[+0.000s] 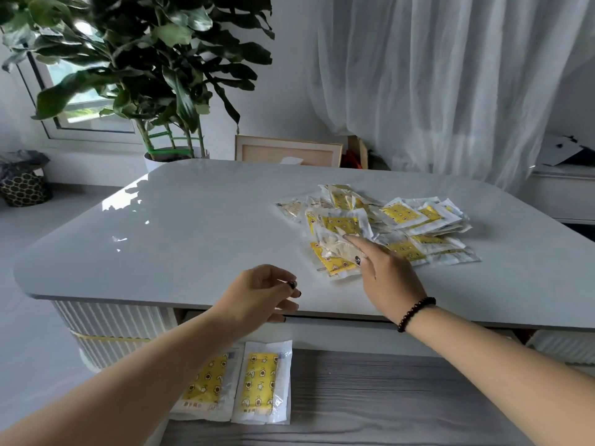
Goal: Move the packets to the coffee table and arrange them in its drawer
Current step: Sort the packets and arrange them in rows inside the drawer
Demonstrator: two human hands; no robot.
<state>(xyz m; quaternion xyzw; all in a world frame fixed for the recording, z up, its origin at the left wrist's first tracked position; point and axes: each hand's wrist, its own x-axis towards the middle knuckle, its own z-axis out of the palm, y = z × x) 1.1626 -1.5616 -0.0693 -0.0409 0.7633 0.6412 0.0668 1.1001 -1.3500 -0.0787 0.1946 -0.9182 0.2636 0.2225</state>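
- The packets (383,225) heaped under and beyond the right hand (388,278) are clear-white with yellow panels printed in small dark-and-white figures.
- Two packets (262,383) below the left hand (260,292) show the same yellow print, lying on the drawer floor (370,397), which is grey with a streaked wood grain.
- The coffee table (199,220) top under both hands is glossy pale grey; its base (112,329) left of the left hand is white and ribbed, with a yellow band.
- A bracelet (415,313) of dark beads circles the right wrist; the nails are dark.
- Far beyond the hands, the plant (145,53) is deep green and the curtain (450,75) sheer white.
- Far left, a basket (24,188) is black with a pale honeycomb pattern.
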